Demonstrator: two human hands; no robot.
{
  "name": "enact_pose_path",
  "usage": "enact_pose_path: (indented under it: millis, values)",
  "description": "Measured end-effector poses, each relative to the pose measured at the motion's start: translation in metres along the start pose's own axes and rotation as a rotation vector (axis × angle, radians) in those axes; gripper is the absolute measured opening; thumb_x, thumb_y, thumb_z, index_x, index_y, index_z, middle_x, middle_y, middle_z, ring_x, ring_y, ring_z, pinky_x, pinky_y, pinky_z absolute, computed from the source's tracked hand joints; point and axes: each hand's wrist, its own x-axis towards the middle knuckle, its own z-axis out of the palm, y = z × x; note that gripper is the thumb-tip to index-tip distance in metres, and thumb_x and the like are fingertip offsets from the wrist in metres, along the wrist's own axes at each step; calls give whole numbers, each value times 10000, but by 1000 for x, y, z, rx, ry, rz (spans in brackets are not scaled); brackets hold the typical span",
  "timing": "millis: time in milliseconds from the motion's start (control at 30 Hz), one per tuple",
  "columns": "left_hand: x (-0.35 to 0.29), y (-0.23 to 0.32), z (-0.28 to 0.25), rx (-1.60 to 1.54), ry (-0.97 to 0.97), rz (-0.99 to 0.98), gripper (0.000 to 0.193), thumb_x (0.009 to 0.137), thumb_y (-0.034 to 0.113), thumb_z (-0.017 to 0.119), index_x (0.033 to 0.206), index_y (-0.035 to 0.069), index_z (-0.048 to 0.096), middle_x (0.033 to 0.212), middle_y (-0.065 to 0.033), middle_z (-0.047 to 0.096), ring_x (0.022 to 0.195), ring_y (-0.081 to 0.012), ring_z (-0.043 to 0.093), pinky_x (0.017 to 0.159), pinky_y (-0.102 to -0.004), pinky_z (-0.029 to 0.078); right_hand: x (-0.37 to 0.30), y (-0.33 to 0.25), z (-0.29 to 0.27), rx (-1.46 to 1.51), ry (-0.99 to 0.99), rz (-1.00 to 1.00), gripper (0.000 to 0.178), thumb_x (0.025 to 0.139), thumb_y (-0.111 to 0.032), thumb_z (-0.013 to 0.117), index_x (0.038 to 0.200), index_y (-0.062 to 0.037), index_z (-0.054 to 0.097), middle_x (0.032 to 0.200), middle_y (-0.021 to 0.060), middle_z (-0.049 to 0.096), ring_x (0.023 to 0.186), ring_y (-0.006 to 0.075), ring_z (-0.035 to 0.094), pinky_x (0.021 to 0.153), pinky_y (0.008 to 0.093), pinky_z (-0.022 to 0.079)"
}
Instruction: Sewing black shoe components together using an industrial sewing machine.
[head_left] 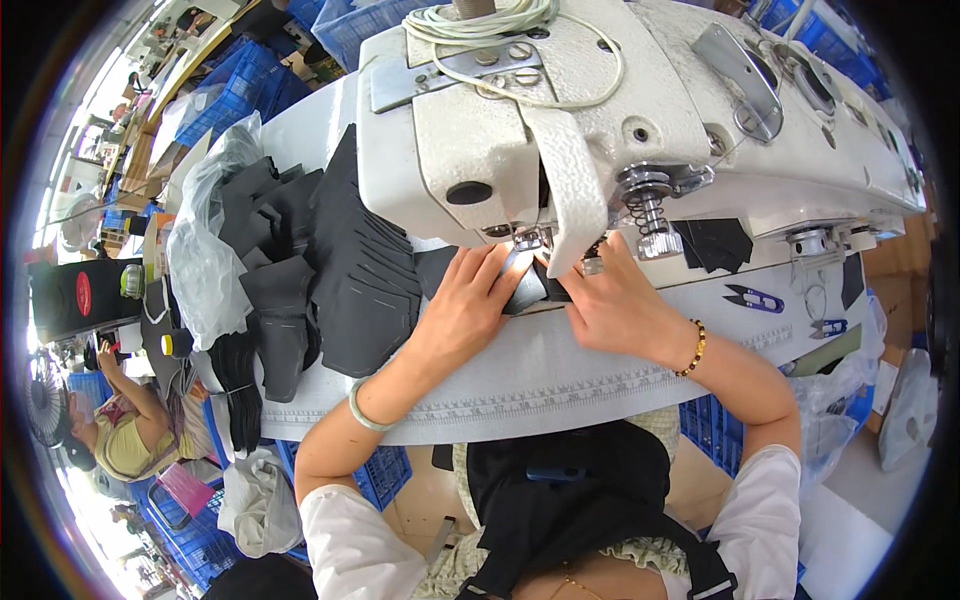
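Note:
Both hands are at the front of a white sewing machine [455, 150], close below its needle area. My left hand [468, 300] presses a dark grey fabric piece [434, 268] to the bed, its fingers together and reaching toward the presser foot [530, 240]. My right hand [612, 300] is closed on the right side of the work, thumb and fingers bent at its edge. Between the hands shows a lighter grey strip [530, 287] beside dark fabric. The machine head and my fingers hide the needle point and part of the work.
Left of the machine lie fanned dark fabric pieces [365, 290], more cut pieces [275, 285] and a clear plastic bag [205, 250]. Dark pieces [715, 243] and blue-handled thread snips [754, 299] lie to the right. A ruler strip [540, 398] follows the table's front edge. Another person [140, 430] sits far left.

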Motion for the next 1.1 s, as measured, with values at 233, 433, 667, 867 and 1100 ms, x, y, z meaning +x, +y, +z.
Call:
enact_pose_path:
  millis: [233,433,667,867,1100]
  values:
    - [0,0,2,-14,38,7,693,543,23,729,1196,-19,501,1177,-171,466,1080,-342,473,927,-424,412,-2,1,3,43,67,-10,228,685,-53,596,898,1,535,778,76,499,843,263,429,662,402,325]
    - [1,0,-1,-95,27,-19,693,542,-9,724,1200,-9,508,1183,-162,464,1077,-341,469,931,-413,417,-4,2,7,35,34,-10,233,688,-56,595,904,7,531,778,84,504,831,277,429,647,415,336]
    - [4,-3,0,-141,0,-42,687,554,-23,713,1209,11,508,1164,-148,470,1078,-342,464,931,-412,422,-5,4,4,34,35,-7,280,674,-61,607,939,2,541,802,76,516,842,284,431,659,412,340]
    - [0,-8,-1,-230,94,-57,662,501,-96,682,1138,72,623,1185,-182,525,1112,-370,538,903,-423,496,-10,2,8,110,110,32,313,691,-90,642,991,-25,578,809,47,526,893,259,447,711,392,349]
    - [2,-10,1,-150,124,70,516,534,-20,703,1039,-9,601,1051,-144,484,1061,-340,524,884,-427,469,-8,8,12,41,128,-72,171,692,-111,663,827,-43,583,757,32,530,865,237,443,694,371,340]
